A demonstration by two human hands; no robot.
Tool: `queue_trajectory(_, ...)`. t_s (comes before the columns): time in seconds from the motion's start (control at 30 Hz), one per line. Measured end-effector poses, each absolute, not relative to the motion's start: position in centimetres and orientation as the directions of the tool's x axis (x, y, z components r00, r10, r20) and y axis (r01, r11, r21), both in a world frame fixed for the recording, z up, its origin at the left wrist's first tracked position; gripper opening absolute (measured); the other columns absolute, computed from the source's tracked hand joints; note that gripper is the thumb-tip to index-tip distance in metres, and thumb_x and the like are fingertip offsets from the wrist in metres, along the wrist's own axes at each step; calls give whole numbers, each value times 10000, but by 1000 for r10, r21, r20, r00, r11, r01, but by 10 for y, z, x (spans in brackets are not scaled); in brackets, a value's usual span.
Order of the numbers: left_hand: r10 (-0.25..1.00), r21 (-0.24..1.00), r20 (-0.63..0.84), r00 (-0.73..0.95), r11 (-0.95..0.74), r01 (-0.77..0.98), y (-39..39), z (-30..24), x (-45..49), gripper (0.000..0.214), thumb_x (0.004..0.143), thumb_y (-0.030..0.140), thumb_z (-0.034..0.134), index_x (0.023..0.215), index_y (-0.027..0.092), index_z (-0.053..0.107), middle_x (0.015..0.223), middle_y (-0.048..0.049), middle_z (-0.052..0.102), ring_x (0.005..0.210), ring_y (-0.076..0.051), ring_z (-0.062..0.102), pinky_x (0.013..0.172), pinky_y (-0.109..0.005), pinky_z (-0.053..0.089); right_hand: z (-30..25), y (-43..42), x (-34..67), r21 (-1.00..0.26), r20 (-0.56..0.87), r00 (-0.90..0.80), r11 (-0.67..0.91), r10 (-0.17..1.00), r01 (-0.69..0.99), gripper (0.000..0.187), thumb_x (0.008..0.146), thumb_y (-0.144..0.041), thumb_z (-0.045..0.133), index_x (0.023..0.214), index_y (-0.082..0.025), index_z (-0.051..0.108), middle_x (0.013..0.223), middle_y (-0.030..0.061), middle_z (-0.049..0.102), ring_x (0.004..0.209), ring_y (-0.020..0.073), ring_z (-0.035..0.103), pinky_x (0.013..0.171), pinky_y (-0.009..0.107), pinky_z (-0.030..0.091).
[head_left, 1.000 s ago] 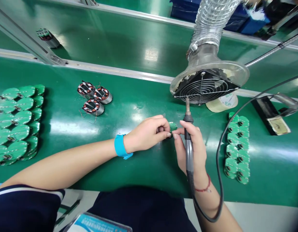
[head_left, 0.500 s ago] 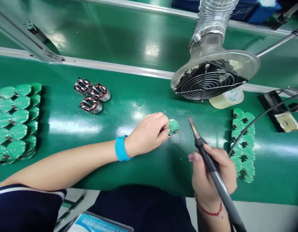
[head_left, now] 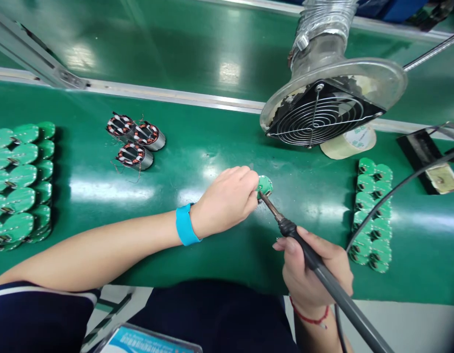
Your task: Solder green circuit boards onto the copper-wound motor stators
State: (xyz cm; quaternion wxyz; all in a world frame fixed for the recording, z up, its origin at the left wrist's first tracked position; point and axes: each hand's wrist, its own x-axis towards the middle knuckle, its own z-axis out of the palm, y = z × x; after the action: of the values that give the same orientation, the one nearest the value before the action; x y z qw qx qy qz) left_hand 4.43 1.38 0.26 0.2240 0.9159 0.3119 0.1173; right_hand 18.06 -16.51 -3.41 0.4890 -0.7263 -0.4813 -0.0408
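Observation:
My left hand (head_left: 227, 201), with a blue wristband, pinches a small round green circuit board (head_left: 264, 185) against the green bench mat. My right hand (head_left: 311, 267) is closed round the grey handle of a soldering iron (head_left: 304, 250). The iron's tip touches the lower edge of the board, right beside my left fingertips. The iron's black cable (head_left: 388, 196) loops away to the right.
Three wound motor stators (head_left: 133, 142) lie at the upper left. Rows of round green boards sit at the far left (head_left: 20, 181) and at the right (head_left: 372, 215). A fume-extractor fan (head_left: 322, 113) on a hose hangs above a tape roll (head_left: 348, 144). An iron stand (head_left: 431, 164) is far right.
My right hand drew back from the board, swung the iron from upright to slanted, then brought its tip down onto the board. My left hand kept its hold on the board.

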Motion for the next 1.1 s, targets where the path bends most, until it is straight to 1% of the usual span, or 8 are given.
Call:
queue_trajectory(0.27,597,432,105,796,-748,504,14,0,44,179,969,147,443,820,245,424,805,-43,544,777,-233,513,773,-377,478,-35,-168,177,-674,489,557,-115,672,730,272,882,-428,869,1036,-225,774,782,38,806,625,257,805,547,363,657)
queue_trajectory(0.43,595,394,107,796,-761,516,14,1,45,170,974,140,445,835,237,455,803,-41,547,769,-233,524,765,-368,487,-37,-162,179,-622,590,496,-33,638,782,250,869,-397,887,1003,-221,770,763,5,810,578,217,794,521,308,645)
queue_trajectory(0.63,594,362,85,800,-766,531,13,1,47,166,965,122,473,840,231,473,812,-41,561,786,-233,546,786,-362,503,-22,-156,179,-660,575,486,23,658,751,194,957,-334,800,1084,-193,760,726,2,783,565,204,779,508,297,633)
queue_trajectory(0.73,598,360,63,799,-761,540,13,3,46,167,969,118,482,844,230,475,822,-40,570,802,-233,560,804,-361,512,-12,-147,182,-706,537,479,58,694,706,287,953,-249,803,1234,-220,751,911,19,827,752,217,833,636,316,690)
queue_trajectory(0.83,603,390,56,796,-747,539,13,4,45,170,980,117,489,850,226,479,832,-39,583,809,-229,574,812,-359,520,-5,-129,187,-725,457,387,83,801,684,476,1016,-210,712,1479,-279,628,1135,26,842,982,221,845,854,352,715)
queue_trajectory(0.97,612,450,63,789,-723,524,16,6,43,169,1003,116,510,868,217,494,852,-36,610,825,-218,605,799,-344,517,-6,-100,194,-623,407,156,148,900,768,481,1046,-169,605,1507,-304,589,1324,50,795,1270,253,752,1100,437,629)
queue_trajectory(1.03,653,473,33,757,-677,563,17,9,39,132,1013,138,547,907,210,514,885,-35,635,817,-207,623,763,-329,508,-10,-90,195,-597,365,67,178,928,783,518,1030,-161,588,1531,-290,558,1458,83,719,1388,289,670,1137,482,597)
queue_trajectory(1.1,695,469,-49,717,-618,631,18,15,33,100,1021,212,612,958,202,535,915,-35,663,794,-205,639,716,-326,493,-16,-84,194,-597,332,35,182,943,781,554,1027,-142,561,1562,-278,517,1462,101,700,1355,288,676,1096,479,610)
